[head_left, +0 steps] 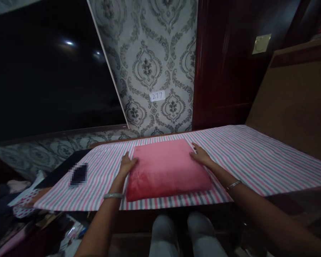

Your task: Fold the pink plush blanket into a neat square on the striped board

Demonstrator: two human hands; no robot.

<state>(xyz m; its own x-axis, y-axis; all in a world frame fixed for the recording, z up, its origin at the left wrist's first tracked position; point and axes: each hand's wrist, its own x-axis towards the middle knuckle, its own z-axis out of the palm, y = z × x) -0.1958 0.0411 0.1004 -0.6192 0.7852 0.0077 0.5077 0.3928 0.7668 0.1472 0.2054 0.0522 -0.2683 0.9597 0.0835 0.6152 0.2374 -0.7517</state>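
Observation:
A folded pink cloth [164, 167], thick and plush, lies on a table covered with a pink, grey and white striped sheet [256, 157]. My left hand [127, 165] rests flat against the folded cloth's left edge. My right hand [200, 155] lies on its far right corner, fingers spread. Neither hand grips the cloth. Each wrist wears a silver bangle.
A dark blurred object [79, 175] lies on the sheet at the left. A large black screen [42, 71] leans on patterned wallpaper with a label "277" [157, 95]. Dark wooden furniture [230, 71] stands at the right. Piled clothes [21, 221] lie on the floor lower left.

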